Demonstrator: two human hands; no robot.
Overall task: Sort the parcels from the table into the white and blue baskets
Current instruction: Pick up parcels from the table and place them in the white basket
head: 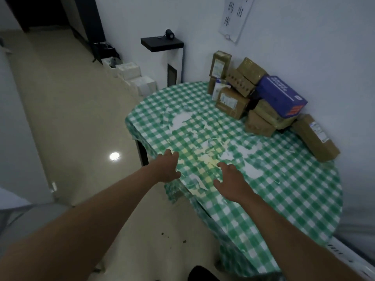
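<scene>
Right now I am only reaching: my left hand and my right hand hover with fingers spread and relaxed over the near edge of the round table with its green-and-white checked plastic cloth, holding nothing. Nothing looks sorted yet, I judge. The taped brown cardboard parcels are heaped at the far right of the table against the pale wall, with a glossy dark-blue rectangular carton lying tilted on top. Neither basket is in view. Next I must stretch further, well past my hands, to grasp one box. The cloth is worn, its print flaked off in white patches.
</scene>
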